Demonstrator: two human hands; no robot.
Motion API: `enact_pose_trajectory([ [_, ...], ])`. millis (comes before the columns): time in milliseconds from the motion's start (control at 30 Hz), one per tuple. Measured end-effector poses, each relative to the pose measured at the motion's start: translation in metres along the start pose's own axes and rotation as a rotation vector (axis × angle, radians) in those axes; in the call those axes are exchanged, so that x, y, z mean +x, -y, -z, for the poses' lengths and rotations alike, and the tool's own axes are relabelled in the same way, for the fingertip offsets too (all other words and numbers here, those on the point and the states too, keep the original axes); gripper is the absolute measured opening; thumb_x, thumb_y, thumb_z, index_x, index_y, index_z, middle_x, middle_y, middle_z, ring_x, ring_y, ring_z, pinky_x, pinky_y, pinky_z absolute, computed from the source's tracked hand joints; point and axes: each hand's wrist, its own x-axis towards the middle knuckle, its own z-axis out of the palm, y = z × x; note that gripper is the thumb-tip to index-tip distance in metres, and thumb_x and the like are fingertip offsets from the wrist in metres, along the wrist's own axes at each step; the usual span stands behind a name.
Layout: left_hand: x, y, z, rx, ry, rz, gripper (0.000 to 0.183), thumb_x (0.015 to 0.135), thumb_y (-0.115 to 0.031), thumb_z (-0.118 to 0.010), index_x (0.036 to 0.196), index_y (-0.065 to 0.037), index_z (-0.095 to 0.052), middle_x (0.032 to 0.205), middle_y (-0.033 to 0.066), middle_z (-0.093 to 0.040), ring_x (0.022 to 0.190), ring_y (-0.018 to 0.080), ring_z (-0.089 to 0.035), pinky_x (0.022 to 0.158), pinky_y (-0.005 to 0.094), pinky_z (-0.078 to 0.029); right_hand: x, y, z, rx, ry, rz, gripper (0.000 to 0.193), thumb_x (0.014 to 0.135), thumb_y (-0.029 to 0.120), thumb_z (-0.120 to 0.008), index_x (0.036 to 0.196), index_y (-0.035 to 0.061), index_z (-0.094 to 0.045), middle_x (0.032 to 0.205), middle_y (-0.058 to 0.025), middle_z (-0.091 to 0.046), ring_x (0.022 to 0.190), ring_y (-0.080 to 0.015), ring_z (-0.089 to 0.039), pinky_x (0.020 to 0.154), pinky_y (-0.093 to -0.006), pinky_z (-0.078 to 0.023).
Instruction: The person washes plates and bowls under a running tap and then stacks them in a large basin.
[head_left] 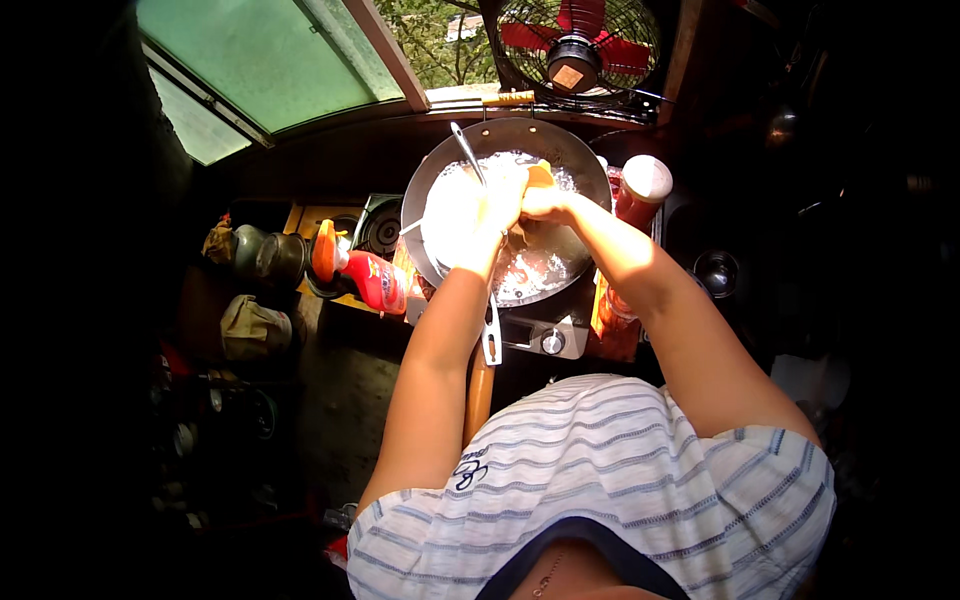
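Note:
A large dark wok (582, 165) stands in front of me, with bright foamy liquid (525, 285) in it. Both my hands are together over its middle. Strong sunlight washes out my left hand (498, 200), so its fingers do not show. My right hand (543, 204) is closed beside it, against a small orange-yellow piece (540, 175) whose kind I cannot tell. Left of my hands a white glare hides whatever lies in the wok. A metal utensil handle (466, 150) leans over the far rim. A pale slotted handle (491, 335) sticks out over the near rim.
The wok sits above a stove with a knob (553, 341). On its left is a red spray bottle (375, 280) with an orange trigger head; on its right, a white-lidded red jar (645, 182). Behind are a red-bladed fan (575, 50) and a window (260, 60). Pots (282, 256) stand farther left.

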Motion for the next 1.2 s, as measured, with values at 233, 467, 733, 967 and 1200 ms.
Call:
enact_pose_trajectory([
  [233,0.017,0.033,0.002,-0.143,0.158,0.036,0.045,0.084,-0.037,-0.041,0.123,-0.014,-0.043,0.118,0.0184,-0.048,0.109,0.0336,-0.046,0.091,0.0368,-0.036,0.022,-0.01,-0.007,0.932,-0.394,0.354,0.018,0.075,-0.003,-0.051,0.091,0.0035,-0.052,0.085,-0.0075,-0.057,0.077,-0.019,-0.057,0.068,-0.0314,-0.05],
  [467,-0.014,-0.013,0.008,0.158,-0.047,0.028,0.046,0.078,-0.031,-0.05,0.117,-0.008,-0.043,0.106,0.0201,-0.054,0.097,0.0351,-0.053,0.085,0.039,-0.04,0.03,-0.032,0.004,-0.811,-0.413,0.126,0.03,0.079,0.019,-0.05,0.107,0.0086,-0.055,0.106,-0.0106,-0.055,0.104,-0.0249,-0.05,0.083,-0.0313,-0.042],
  [733,-0.017,-0.037,0.046,-0.211,0.137,0.151,0.04,0.086,-0.037,-0.042,0.112,-0.008,-0.046,0.103,0.0147,-0.056,0.093,0.0297,-0.055,0.077,0.043,-0.045,-0.008,-0.015,-0.001,0.199,0.036,0.337,0.034,0.077,0.022,-0.059,0.108,0.0095,-0.055,0.104,-0.0054,-0.056,0.099,-0.0161,-0.05,0.086,-0.029,-0.039],
  [967,-0.008,0.009,0.038,-1.247,0.096,0.395,0.04,0.091,-0.041,-0.036,0.109,-0.009,-0.049,0.103,0.0097,-0.056,0.091,0.025,-0.056,0.073,0.0457,-0.049,-0.044,0.022,-0.005,0.826,-0.11,0.394,0.034,0.084,0.03,-0.055,0.11,0.0086,-0.052,0.103,-0.0056,-0.057,0.091,-0.0152,-0.055,0.075,-0.0307,-0.047],
  [1200,-0.03,-0.014,0.063,-1.571,0.308,0.348,0.054,0.088,-0.048,-0.034,0.123,-0.007,-0.042,0.123,0.0124,-0.046,0.114,0.027,-0.044,0.096,0.0446,-0.035,-0.035,0.024,-0.001,0.661,-0.432,0.142,0.045,0.086,0.041,-0.048,0.108,0.003,-0.056,0.094,-0.0069,-0.062,0.084,-0.0169,-0.06,0.077,-0.0311,-0.046],
])
